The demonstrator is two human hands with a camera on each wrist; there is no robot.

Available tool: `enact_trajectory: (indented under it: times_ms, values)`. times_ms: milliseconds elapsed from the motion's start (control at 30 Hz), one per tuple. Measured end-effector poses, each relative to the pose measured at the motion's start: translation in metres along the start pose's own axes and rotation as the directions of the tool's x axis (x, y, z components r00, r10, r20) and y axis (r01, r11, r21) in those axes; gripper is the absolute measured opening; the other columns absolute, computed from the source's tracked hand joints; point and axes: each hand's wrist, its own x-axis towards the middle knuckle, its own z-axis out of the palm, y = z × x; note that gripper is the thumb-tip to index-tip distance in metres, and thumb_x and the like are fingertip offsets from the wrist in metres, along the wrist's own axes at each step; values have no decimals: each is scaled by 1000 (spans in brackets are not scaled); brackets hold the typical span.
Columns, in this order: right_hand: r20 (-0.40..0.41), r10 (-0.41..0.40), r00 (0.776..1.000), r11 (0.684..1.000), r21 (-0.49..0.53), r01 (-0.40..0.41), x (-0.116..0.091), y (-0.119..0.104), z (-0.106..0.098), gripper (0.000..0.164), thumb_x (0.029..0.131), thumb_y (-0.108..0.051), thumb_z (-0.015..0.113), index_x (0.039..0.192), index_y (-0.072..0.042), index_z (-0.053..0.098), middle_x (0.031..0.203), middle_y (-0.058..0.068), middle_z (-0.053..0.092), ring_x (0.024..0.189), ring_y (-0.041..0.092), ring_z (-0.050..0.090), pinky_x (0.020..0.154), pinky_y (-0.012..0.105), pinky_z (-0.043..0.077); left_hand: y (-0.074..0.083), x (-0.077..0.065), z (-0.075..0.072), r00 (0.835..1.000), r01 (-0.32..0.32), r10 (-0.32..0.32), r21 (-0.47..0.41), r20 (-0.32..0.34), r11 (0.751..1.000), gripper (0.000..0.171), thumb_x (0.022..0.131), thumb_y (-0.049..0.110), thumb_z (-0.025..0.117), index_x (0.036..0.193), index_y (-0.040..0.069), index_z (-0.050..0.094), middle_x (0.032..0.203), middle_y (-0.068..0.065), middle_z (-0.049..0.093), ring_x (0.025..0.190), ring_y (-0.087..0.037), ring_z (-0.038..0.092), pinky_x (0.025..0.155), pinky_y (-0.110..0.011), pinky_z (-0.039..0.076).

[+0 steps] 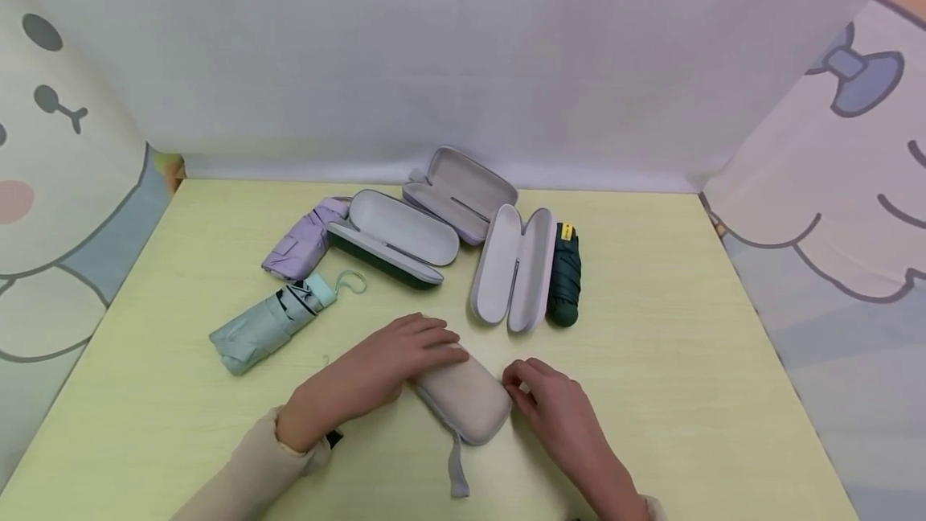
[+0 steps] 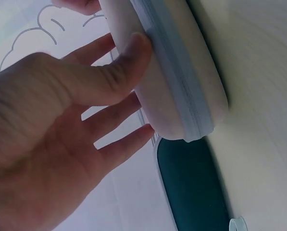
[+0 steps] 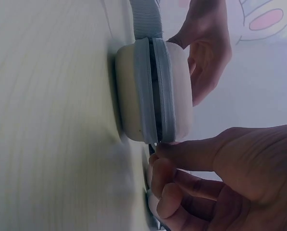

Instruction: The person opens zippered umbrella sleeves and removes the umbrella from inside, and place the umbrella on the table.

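Note:
A beige zippered glasses case (image 1: 470, 396) lies near the middle of the table, its grey strap (image 1: 457, 469) pointing toward me. My left hand (image 1: 394, 360) holds the case at its far left end, with the fingers over the top and the thumb (image 2: 136, 55) against its side. At the near right corner, my right hand (image 1: 553, 404) pinches the zipper pull, which the fingertips mostly hide. A narrow dark gap shows between the two grey zipper tapes (image 3: 168, 91) in the right wrist view.
Behind lie three opened glasses cases: a grey one (image 1: 481, 175), a dark green one (image 1: 405, 227) and a pale pink one (image 1: 495, 272). Folded umbrellas lie around them: purple (image 1: 304, 239) and mint (image 1: 268, 328) on the left, dark green (image 1: 564, 280) on the right.

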Motion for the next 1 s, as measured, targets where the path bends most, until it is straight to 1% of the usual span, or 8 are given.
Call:
enact_trajectory:
  times_ms: [200,300,400,533,667,833,900,1000]
  values:
    - [77,-44,996,996,76,39,-4,-4,2,25,87,-8,82,87,-27,67,84,-17,63,66,-7,48,62,17,44,-1,-4,-4,999,49,-48,29,-8,998,79,78,-30,52,139,18,65,144,-3,64,140,-29,55,115,-49,47]
    - [130,-88,988,987,146,69,-7,-5,4,21,90,-10,81,89,-28,68,85,-18,64,67,-8,51,62,17,46,0,-7,-4,993,115,-114,61,-24,991,71,83,-24,59,139,19,64,149,-8,60,141,-31,54,110,-51,50]
    - [179,-129,975,975,201,92,-9,-8,7,17,92,-12,79,91,-27,70,87,-17,66,70,-9,54,63,17,48,4,-8,-1,980,188,-180,114,-81,975,62,87,-15,68,138,20,65,149,-11,58,136,-32,56,99,-49,55]
    - [211,-169,963,967,226,120,-12,-15,14,13,93,-15,79,92,-25,71,89,-16,67,71,-9,55,64,17,49,14,-11,7,948,306,-284,160,-144,939,47,91,1,75,133,19,65,143,-13,60,127,-33,60,84,-46,58]
    - [204,-194,960,962,233,145,-14,-22,20,12,94,-18,78,92,-26,70,93,-15,66,71,-9,54,65,17,49,31,-14,15,905,419,-403,114,-135,901,39,96,19,76,133,19,64,140,-11,61,122,-32,62,82,-46,60]
    - [224,-181,958,965,231,128,-15,-30,23,11,93,-19,79,92,-26,70,91,-15,67,70,-9,53,64,17,48,57,-21,24,860,505,-502,7,-94,863,47,99,31,73,141,17,59,144,-11,57,122,-30,61,85,-44,60]
    - [232,-176,957,967,224,124,-15,-33,24,11,93,-19,79,92,-26,70,90,-15,67,70,-9,52,64,17,47,66,-25,26,849,523,-522,-16,-84,852,54,98,35,73,145,15,56,148,-14,53,123,-32,60,87,-44,59]
    - [226,-178,958,969,212,130,-16,-36,27,12,93,-18,80,91,-25,69,88,-15,67,69,-8,51,63,16,46,77,-30,27,841,537,-536,-16,-77,844,68,95,41,76,151,11,51,151,-19,48,126,-37,58,89,-44,59]
